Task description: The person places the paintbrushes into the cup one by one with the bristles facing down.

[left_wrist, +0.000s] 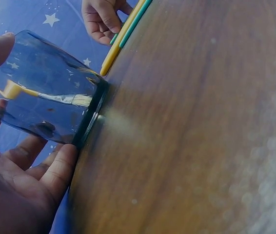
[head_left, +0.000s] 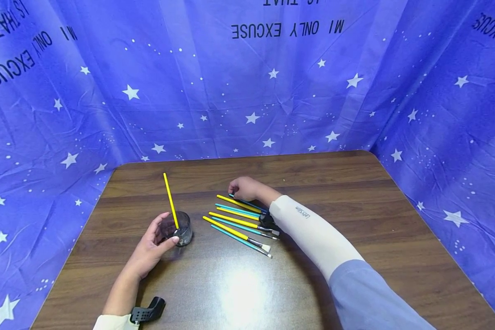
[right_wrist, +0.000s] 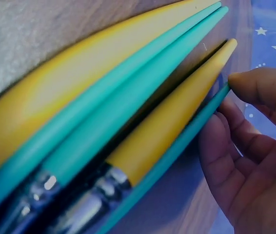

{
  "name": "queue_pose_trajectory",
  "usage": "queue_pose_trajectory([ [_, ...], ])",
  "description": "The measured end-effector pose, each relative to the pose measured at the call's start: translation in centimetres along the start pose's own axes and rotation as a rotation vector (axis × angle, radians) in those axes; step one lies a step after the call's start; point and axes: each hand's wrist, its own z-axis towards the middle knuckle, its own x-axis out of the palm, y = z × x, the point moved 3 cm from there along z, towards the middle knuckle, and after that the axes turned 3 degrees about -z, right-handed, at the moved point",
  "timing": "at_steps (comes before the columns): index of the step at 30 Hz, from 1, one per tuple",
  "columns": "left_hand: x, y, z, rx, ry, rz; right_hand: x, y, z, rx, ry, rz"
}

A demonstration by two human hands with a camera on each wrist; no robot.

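Left hand steadies the glass, right hand pinches the farthest teal brush

Nearest is a black band with a curved plastic piece, worn at the left wrist. Beyond it, the left hand curves round a short, clear glass tumbler, thumb on one side and fingers on the other, probably to keep it from tipping under a long brush. That long yellow-handled paintbrush leans in the tumbler, pale bristles down by the base, handle rising well above the rim.

To the right, slim yellow and teal paintbrushes lie spread in a loose row on the brown wood-grain table. Their handle ends point left, towards the tumbler, which seems to make each one easy to lift by its tip.

At the row's far side is the right hand, its fingers drawn narrow. The right wrist view shows the thumb and fingers pinching the slender teal-handled paintbrush at its very tip; the rest of that handle runs away from the fingertips, close beside a yellow one. Behind everything hangs a blue-violet curtain with white stars
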Motion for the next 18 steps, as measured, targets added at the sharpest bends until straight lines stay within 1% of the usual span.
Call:
queue_pose_trajectory([
  [6,0.0,0.0,0.0,-0.012,0.002,0.003,-0.5,0.2,-0.6,-0.001,-0.013,0.043],
  [12,0.1,-0.4,-0.1,-0.025,-0.005,0.021,-1.3,0.4,-1.0,0.005,-0.033,0.098],
  [18,0.2,-0.5,-0.1,-0.03,-0.011,0.027,-2.0,0.4,-1.0,-0.013,-0.082,0.108],
])
